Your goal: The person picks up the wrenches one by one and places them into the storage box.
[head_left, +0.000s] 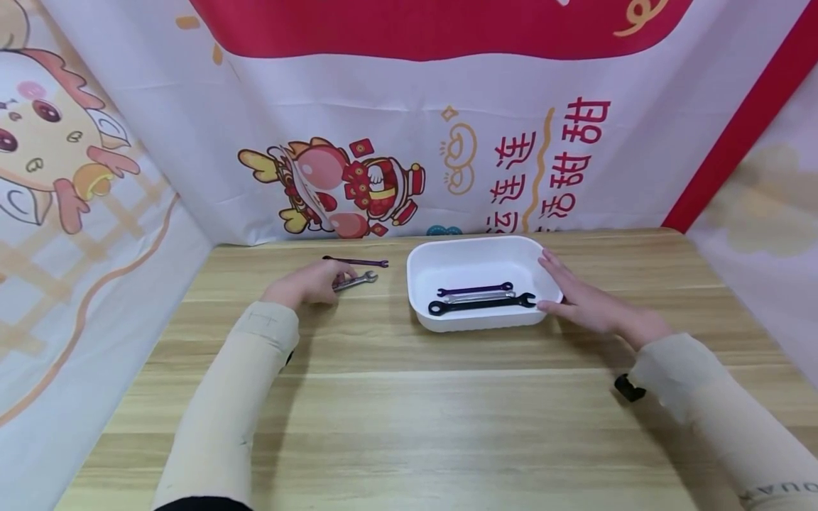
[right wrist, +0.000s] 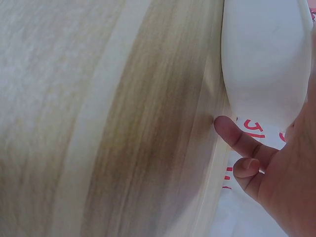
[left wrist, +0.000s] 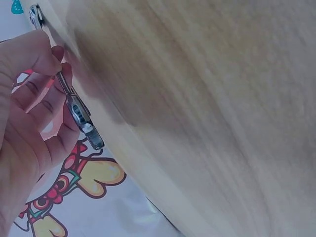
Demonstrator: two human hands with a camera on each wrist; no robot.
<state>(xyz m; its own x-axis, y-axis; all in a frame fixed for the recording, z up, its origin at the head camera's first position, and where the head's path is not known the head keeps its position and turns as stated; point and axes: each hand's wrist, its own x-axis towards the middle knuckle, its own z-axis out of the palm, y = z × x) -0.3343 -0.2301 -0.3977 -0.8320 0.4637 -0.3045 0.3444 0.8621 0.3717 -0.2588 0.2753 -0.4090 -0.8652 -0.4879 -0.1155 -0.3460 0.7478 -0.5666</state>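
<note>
In the head view my left hand (head_left: pixel 313 282) pinches a silver combination wrench (head_left: pixel 361 280) close over the table. The left wrist view shows the wrench (left wrist: pixel 81 118) between thumb and fingertips, its middle hidden by them. Just behind that hand lies a thin dark purple wrench (head_left: pixel 367 262). My right hand (head_left: pixel 591 304) holds the right end of a white plastic tub (head_left: pixel 469 323), thumb and a finger at its rim. Two fingers (right wrist: pixel 239 140) extend beside the tub in the right wrist view. Inside lie a purple wrench (head_left: pixel 476 289), a silver wrench (head_left: pixel 476 297) and a larger black wrench (head_left: pixel 482 306).
The wood-grain table (head_left: pixel 409 419) reaches back to a printed white cloth (head_left: pixel 364 92) with red lettering and cartoon figures. Cloth also hangs at the left and right sides. A black object (head_left: pixel 629 388) shows at the right sleeve cuff.
</note>
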